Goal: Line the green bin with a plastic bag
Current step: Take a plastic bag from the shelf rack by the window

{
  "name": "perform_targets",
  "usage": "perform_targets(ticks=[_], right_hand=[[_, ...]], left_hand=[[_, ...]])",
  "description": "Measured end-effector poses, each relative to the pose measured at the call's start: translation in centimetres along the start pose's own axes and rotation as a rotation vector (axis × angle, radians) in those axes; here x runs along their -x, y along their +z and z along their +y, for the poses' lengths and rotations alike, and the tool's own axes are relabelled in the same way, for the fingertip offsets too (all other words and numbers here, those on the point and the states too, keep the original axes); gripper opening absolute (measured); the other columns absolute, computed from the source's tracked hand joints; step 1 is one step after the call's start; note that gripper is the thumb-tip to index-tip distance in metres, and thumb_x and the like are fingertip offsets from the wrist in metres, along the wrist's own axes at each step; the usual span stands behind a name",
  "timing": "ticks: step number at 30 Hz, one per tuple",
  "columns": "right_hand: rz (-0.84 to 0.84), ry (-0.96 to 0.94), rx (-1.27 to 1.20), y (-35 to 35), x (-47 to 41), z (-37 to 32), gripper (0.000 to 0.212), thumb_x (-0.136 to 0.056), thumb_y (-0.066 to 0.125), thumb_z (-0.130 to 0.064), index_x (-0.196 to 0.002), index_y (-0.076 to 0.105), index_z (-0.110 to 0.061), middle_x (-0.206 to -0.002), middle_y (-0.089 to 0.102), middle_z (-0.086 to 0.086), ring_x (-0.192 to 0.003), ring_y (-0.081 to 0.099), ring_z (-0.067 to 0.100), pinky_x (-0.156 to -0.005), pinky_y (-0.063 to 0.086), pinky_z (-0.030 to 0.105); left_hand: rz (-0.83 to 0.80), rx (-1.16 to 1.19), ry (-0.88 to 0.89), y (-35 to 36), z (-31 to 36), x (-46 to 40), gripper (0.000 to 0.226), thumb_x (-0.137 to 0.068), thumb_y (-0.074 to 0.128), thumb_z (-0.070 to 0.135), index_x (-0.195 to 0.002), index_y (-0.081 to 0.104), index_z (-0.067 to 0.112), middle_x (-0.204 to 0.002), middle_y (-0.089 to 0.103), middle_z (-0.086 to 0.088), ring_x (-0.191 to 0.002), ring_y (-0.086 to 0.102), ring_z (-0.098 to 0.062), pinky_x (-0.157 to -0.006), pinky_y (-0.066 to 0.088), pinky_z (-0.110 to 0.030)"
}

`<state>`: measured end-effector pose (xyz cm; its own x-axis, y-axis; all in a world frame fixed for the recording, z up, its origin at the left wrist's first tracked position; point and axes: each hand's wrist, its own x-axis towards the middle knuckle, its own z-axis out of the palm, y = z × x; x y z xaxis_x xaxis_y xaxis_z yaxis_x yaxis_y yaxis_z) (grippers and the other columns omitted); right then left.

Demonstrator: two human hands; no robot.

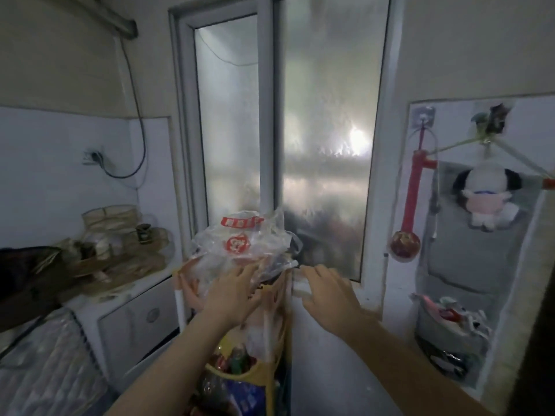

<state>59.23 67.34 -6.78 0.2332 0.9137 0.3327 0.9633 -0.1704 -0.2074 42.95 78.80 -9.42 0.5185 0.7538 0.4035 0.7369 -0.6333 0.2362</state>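
Observation:
A heap of clear plastic bags [240,238] with red print sits on the top tier of a narrow shelf rack [271,298] in front of a frosted window. My left hand [237,288] rests on the lower front of that heap, fingers spread and pressing into the plastic. My right hand [326,291] hovers just to the right of the rack, fingers apart and curved, holding nothing. No green bin is in view.
The rack's lower tiers hold bottles and packets [237,364]. A white cabinet [135,313] with baskets and clutter stands at the left. A wall niche [468,265] at the right holds a red ladle, a plush toy and a full grey container.

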Motion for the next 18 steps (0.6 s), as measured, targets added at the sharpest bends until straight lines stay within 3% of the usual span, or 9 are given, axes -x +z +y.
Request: perform_targets(ticks=[3, 6, 11, 15, 18], right_hand=[[0.044, -0.030, -0.005, 3.5, -6.5, 1.0, 0.049, -0.090, 0.050, -0.025, -0.136, 0.036, -0.023, -0.129, 0.051, 0.002, -0.115, 0.048, 0.024, -0.094, 0.041, 0.037], [0.075, -0.043, -0.032, 5.9, -12.3, 2.2, 0.052, -0.088, 0.054, -0.030, -0.137, 0.037, -0.024, -0.128, 0.054, 0.000, -0.112, 0.052, 0.022, -0.088, 0.044, 0.033], [0.103, -0.048, -0.104, 8.7, -21.1, 5.1, 0.056, -0.087, 0.061, -0.036, -0.137, 0.040, -0.025, -0.125, 0.057, -0.002, -0.109, 0.055, 0.019, -0.086, 0.045, 0.029], [0.096, -0.075, -0.169, 10.0, -26.1, 7.8, 0.052, -0.088, 0.060, -0.031, -0.136, 0.040, -0.024, -0.127, 0.054, 0.000, -0.109, 0.053, 0.019, -0.089, 0.044, 0.031], [0.077, -0.108, -0.240, 11.0, -29.1, 9.1, 0.046, -0.090, 0.057, -0.030, -0.133, 0.042, -0.024, -0.124, 0.055, 0.001, -0.107, 0.052, 0.018, -0.091, 0.043, 0.029]], left_hand=[[0.035, 0.003, -0.016, 2.3, -3.1, -6.1, 0.061, -0.081, 0.057, 0.046, -0.136, 0.038, 0.027, -0.133, 0.054, -0.005, -0.113, 0.055, -0.025, -0.086, 0.043, -0.033], [-0.014, -0.005, -0.072, 4.8, -5.2, -12.1, 0.069, -0.083, 0.055, 0.050, -0.141, 0.031, 0.023, -0.142, 0.046, -0.004, -0.122, 0.050, -0.025, -0.098, 0.041, -0.038], [-0.103, -0.101, -0.045, 8.1, -7.6, -22.4, 0.097, -0.066, 0.070, 0.056, -0.144, 0.023, 0.021, -0.144, 0.045, -0.003, -0.126, 0.046, -0.024, -0.106, 0.036, -0.040], [-0.122, -0.062, -0.042, 10.4, -7.5, -27.8, 0.106, -0.059, 0.074, 0.059, -0.145, 0.021, 0.026, -0.143, 0.047, -0.004, -0.124, 0.049, -0.026, -0.101, 0.040, -0.041], [-0.202, 0.006, -0.025, 13.1, -6.9, -29.6, 0.109, -0.060, 0.072, 0.061, -0.146, 0.011, 0.034, -0.151, 0.036, -0.001, -0.130, 0.044, -0.028, -0.105, 0.036, -0.044]])
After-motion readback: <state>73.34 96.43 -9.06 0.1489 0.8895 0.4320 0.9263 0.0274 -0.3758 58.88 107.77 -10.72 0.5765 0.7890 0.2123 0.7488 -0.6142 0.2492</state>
